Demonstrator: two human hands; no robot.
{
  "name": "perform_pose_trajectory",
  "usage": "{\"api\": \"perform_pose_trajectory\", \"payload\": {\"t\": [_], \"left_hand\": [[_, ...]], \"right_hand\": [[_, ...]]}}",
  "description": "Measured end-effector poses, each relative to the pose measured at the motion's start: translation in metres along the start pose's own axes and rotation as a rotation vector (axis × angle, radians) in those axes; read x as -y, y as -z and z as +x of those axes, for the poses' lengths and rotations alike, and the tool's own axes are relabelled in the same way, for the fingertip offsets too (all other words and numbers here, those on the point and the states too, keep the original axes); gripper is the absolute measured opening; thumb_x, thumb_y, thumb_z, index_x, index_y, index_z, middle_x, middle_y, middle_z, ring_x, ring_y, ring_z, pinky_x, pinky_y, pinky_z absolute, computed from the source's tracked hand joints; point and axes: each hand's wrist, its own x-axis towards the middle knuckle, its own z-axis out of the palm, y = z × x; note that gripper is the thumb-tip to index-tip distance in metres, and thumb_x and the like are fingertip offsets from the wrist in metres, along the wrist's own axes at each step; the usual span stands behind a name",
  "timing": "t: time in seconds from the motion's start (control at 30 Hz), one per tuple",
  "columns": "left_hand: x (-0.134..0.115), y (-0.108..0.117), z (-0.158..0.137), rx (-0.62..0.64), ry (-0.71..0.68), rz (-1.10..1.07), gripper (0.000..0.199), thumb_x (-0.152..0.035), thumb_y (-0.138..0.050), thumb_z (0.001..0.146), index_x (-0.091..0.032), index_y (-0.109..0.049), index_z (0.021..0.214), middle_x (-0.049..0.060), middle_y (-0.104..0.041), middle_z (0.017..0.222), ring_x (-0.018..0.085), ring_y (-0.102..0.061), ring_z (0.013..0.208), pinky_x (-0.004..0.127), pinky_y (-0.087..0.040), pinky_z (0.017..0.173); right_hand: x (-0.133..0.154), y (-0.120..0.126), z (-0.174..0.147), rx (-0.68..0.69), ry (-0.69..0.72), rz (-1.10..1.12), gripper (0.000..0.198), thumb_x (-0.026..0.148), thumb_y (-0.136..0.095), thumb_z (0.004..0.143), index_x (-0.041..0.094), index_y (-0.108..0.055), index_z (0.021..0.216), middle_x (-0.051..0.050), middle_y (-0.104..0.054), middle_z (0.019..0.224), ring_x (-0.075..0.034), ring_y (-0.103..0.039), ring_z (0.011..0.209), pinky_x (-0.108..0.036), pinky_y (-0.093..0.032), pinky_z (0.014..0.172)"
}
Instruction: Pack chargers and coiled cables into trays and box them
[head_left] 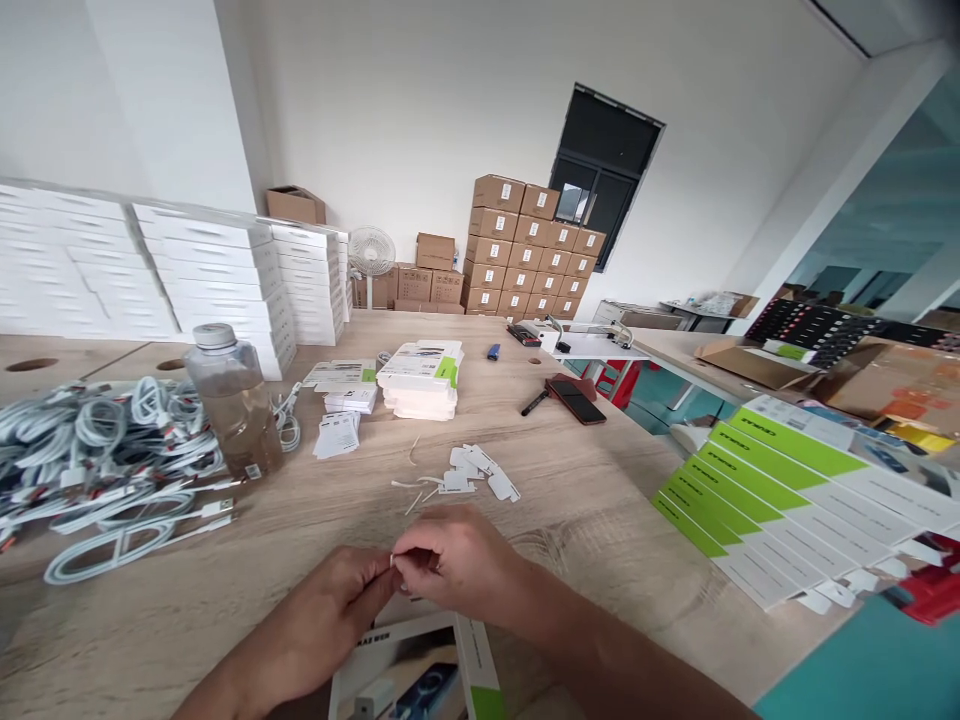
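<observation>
Close to the table's front edge, my left hand (349, 600) and my right hand (457, 560) meet, fingertips pinched together. A small white bit shows between the fingers, too hidden to name. Just below the hands lies a white and green product box (409, 675) with a picture of a phone on it. My hands cover its far edge, so I cannot tell whether they touch it. Beyond them are several loose white card pieces (476, 470) and thin white strips (416, 495).
Coiled white cables (97, 440) and a plastic bottle (232, 410) stand left. Farther back are a stack of flat boxes (420, 380), printed leaflets (337, 432), a black pen (535, 403) and a phone (576, 400). Green and white boxes (795, 500) are stacked at the right.
</observation>
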Motion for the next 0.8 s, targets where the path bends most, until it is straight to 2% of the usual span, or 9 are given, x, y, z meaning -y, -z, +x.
{"api": "perform_pose_trajectory", "payload": {"t": [0.13,0.27,0.33,0.4,0.53,0.6,0.67,0.73,0.8], "left_hand": [[0.002,0.001,0.001,-0.030,0.095,0.009,0.043,-0.053,-0.043,0.092,-0.022,-0.069,0.079,0.001,-0.064,0.078,0.023,-0.058,0.082,0.028,-0.042,0.074],[0.005,0.002,0.002,-0.029,0.167,-0.053,0.049,-0.057,-0.040,0.091,-0.022,-0.074,0.087,0.004,-0.066,0.086,0.026,-0.060,0.087,0.032,-0.044,0.078],[0.006,0.002,0.003,-0.043,0.177,-0.079,0.050,-0.058,-0.041,0.090,-0.021,-0.075,0.086,0.004,-0.066,0.089,0.027,-0.061,0.089,0.032,-0.044,0.080],[0.007,0.002,0.003,-0.058,0.179,-0.090,0.049,-0.058,-0.043,0.089,-0.021,-0.075,0.084,0.005,-0.066,0.090,0.027,-0.061,0.090,0.033,-0.044,0.081],[0.007,0.004,0.004,-0.059,0.197,-0.120,0.051,-0.059,-0.041,0.089,-0.020,-0.074,0.085,0.004,-0.065,0.086,0.026,-0.061,0.085,0.032,-0.045,0.077],[0.008,0.004,0.004,-0.066,0.195,-0.130,0.051,-0.059,-0.041,0.089,-0.020,-0.074,0.085,0.004,-0.064,0.087,0.026,-0.060,0.087,0.031,-0.044,0.076],[0.009,0.005,0.004,-0.080,0.183,-0.135,0.051,-0.060,-0.042,0.089,-0.020,-0.074,0.085,0.003,-0.062,0.087,0.025,-0.059,0.086,0.030,-0.044,0.075],[0.009,0.006,0.003,-0.084,0.182,-0.146,0.051,-0.060,-0.043,0.089,-0.019,-0.072,0.084,0.001,-0.058,0.078,0.021,-0.055,0.076,0.027,-0.042,0.068],[0.009,0.007,0.003,-0.079,0.189,-0.189,0.051,-0.061,-0.043,0.088,-0.018,-0.071,0.084,-0.002,-0.052,0.068,0.017,-0.049,0.065,0.026,-0.038,0.060]], "right_hand": [[-0.012,-0.001,-0.001,-0.059,-0.069,0.074,0.019,0.008,-0.056,0.071,0.021,-0.069,0.073,0.002,-0.066,0.064,-0.012,-0.059,0.060,-0.021,-0.045,0.060],[-0.042,0.003,0.001,-0.163,-0.302,0.258,0.016,0.018,-0.056,0.080,0.020,-0.072,0.082,0.000,-0.071,0.071,-0.012,-0.065,0.061,-0.020,-0.050,0.058],[-0.060,0.003,0.005,-0.235,-0.416,0.284,0.018,0.024,-0.055,0.084,0.018,-0.071,0.086,-0.001,-0.072,0.071,-0.013,-0.066,0.059,-0.022,-0.053,0.058],[-0.074,0.001,0.010,-0.280,-0.457,0.264,0.019,0.025,-0.054,0.086,0.017,-0.071,0.090,-0.003,-0.073,0.074,-0.014,-0.069,0.061,-0.024,-0.056,0.059],[-0.080,-0.004,0.014,-0.250,-0.390,0.205,0.019,0.017,-0.058,0.082,0.021,-0.073,0.093,-0.004,-0.076,0.089,-0.018,-0.071,0.082,-0.030,-0.057,0.074],[-0.071,-0.002,0.013,-0.238,-0.344,0.175,0.021,0.015,-0.059,0.082,0.023,-0.075,0.094,-0.005,-0.074,0.105,-0.020,-0.067,0.101,-0.031,-0.055,0.083],[-0.057,0.003,0.010,-0.185,-0.294,0.178,0.020,0.021,-0.060,0.086,0.024,-0.074,0.100,-0.006,-0.070,0.117,-0.020,-0.063,0.111,-0.030,-0.054,0.083],[-0.042,0.008,0.007,-0.078,-0.236,0.202,0.023,0.028,-0.062,0.087,0.025,-0.073,0.107,-0.005,-0.070,0.114,-0.018,-0.064,0.105,-0.028,-0.053,0.079],[-0.031,0.011,0.005,0.016,-0.189,0.206,0.021,0.027,-0.063,0.087,0.026,-0.073,0.106,-0.002,-0.073,0.101,-0.016,-0.066,0.091,-0.027,-0.051,0.078]]}}
